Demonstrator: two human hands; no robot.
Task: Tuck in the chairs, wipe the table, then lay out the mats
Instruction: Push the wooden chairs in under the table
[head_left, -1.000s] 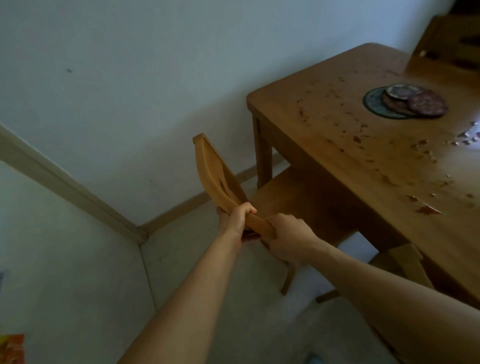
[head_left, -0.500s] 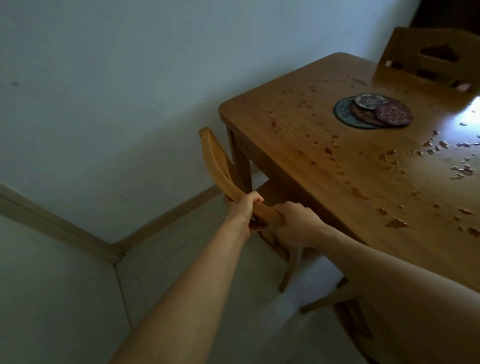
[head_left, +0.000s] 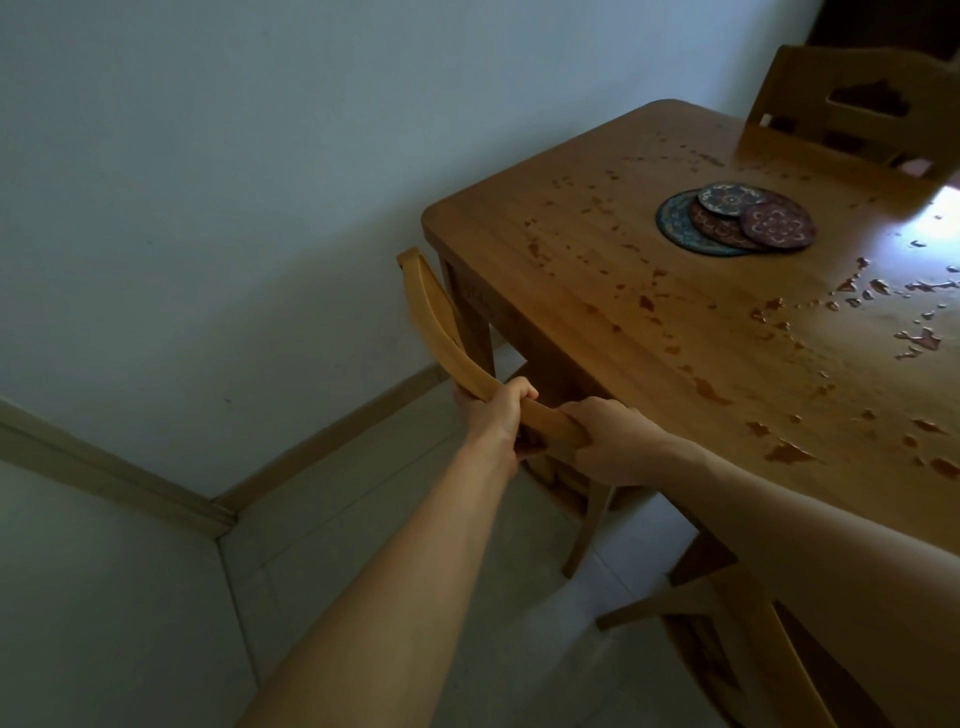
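Observation:
A wooden chair (head_left: 441, 332) stands at the near-left end of the wooden table (head_left: 649, 322), its seat under the tabletop. My left hand (head_left: 496, 410) grips the curved top rail of its back. Just to the right, my right hand (head_left: 613, 441) grips the same rail. A stack of round patterned mats (head_left: 735, 221) lies on the table toward the far side. Drops and small puddles of liquid (head_left: 779, 332) are scattered over the tabletop.
A second chair (head_left: 852, 119) stands at the table's far side. Part of a third chair (head_left: 727, 639) shows at the lower right under the table edge. A white wall with a skirting board (head_left: 332, 441) runs close behind the held chair.
The chair has slid in under the table, its back now close to the table edge. Both hands kept their grip and moved with it.

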